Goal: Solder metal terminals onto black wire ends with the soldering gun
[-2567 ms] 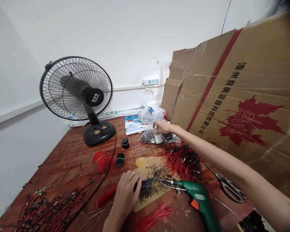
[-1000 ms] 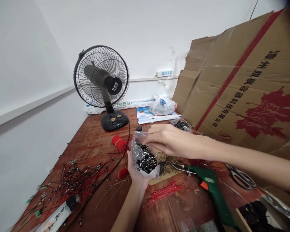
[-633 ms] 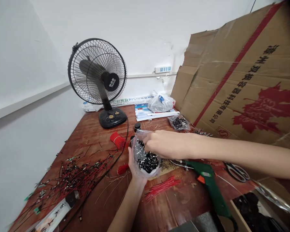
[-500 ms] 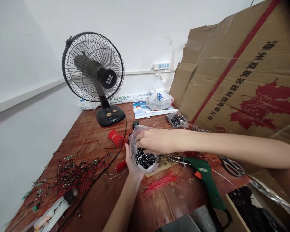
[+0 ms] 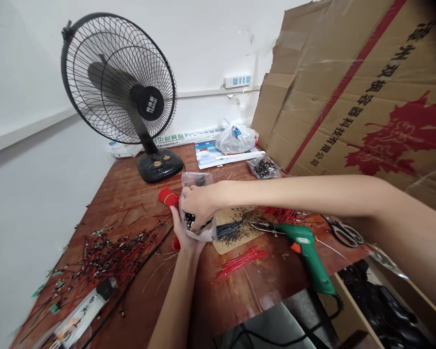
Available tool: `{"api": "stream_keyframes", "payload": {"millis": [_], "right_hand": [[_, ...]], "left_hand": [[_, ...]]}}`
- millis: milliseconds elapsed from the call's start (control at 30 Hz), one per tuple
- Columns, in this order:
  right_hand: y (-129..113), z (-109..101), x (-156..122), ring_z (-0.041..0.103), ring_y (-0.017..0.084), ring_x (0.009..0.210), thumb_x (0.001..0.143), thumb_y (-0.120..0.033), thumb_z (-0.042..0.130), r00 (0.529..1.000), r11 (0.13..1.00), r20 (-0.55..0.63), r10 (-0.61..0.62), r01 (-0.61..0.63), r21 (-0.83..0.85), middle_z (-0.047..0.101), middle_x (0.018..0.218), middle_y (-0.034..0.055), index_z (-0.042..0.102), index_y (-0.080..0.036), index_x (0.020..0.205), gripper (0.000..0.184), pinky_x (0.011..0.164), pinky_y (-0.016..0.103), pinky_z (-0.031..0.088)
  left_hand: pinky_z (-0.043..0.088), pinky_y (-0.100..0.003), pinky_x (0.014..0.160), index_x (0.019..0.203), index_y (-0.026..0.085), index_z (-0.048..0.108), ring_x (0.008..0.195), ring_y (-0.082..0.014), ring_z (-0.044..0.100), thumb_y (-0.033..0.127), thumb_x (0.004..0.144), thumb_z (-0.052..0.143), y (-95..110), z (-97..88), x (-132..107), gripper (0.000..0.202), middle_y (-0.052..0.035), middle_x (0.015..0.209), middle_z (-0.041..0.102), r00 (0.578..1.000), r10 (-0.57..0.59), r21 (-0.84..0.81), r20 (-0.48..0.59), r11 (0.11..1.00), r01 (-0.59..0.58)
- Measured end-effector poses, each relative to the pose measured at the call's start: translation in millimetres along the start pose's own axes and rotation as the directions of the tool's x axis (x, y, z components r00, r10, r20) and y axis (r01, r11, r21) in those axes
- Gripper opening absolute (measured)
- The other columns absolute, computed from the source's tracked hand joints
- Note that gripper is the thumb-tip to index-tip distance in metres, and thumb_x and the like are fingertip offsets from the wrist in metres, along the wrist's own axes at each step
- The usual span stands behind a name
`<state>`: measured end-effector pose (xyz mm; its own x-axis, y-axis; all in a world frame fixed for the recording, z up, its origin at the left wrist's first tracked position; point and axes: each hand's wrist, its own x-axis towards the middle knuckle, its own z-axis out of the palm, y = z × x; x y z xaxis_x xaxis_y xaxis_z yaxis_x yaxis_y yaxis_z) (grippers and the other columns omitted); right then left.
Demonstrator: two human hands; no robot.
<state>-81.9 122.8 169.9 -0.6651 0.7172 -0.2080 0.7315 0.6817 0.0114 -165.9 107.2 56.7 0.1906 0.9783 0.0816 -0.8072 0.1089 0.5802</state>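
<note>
Bag (image 5: 199, 228) of small black parts sits upright in my left hand (image 5: 181, 231), cupped from below with my palm under its bulging bottom and my fingers curled up its near side. My right hand (image 5: 199, 202) is closed over the front of it, pinching the clear plastic partway up, so both hands are shut on the same bag, held just above the table (image 5: 138, 203) and in front of the red wire bundle (image 5: 168, 196). Half a second ago my right fingers were up at the open mouth, seemingly dipping into the parts; now they have come down and squeezed the plastic together below the mouth, and the load looks gathered lower in the bag. I read that as the picking being over and the bag being pinched closed or settled, though my right hand covers most of it and I cannot tell whether any part is held between my fingertips. Its long axis runs nearly vertical, mouth up and tipped slightly away from me toward the fan (image 5: 118, 80), the heavy end down in my palm. Just to the right lie the cardboard scrap (image 5: 236, 232) strewn with loose parts, then the green glue gun (image 5: 307, 252) and the scissors (image 5: 343, 232) farther off.
</note>
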Motion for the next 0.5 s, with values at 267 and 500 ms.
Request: {"api": "stream_keyframes", "payload": {"millis": [267,500], "right_hand": [[4.5,0.8,-15.7,0.053,0.03,0.09,0.081,-0.053,0.067,0.996,1.0,-0.091,0.005,-0.002,0.025,0.057,0.088,0.0166,0.07,-0.006,0.09,0.048,0.076,0.039,0.048],[-3.1,20.9,-39.6,0.054,0.033,0.098,0.085,-0.047,0.064,0.988,1.0,-0.153,-0.003,0.006,0.02,0.056,0.105,0.0257,0.06,0.007,0.112,0.06,0.091,0.043,0.045]], "left_hand": [[0.048,-0.046,0.1,0.126,0.029,0.062,0.122,-0.0292,0.056,0.062,0.093,0.04,-10.7,-3.6,-6.8,0.051,-0.0039,0.129,0.061,0.998,-0.051,-0.041,0.04,0.998,0.053],[0.041,-0.044,0.108,0.122,0.019,0.065,0.127,-0.0287,0.051,0.059,0.094,0.042,-17.0,-4.4,-11.6,0.054,-0.0074,0.125,0.063,0.997,-0.072,-0.089,0.003,0.993,0.072]]}}
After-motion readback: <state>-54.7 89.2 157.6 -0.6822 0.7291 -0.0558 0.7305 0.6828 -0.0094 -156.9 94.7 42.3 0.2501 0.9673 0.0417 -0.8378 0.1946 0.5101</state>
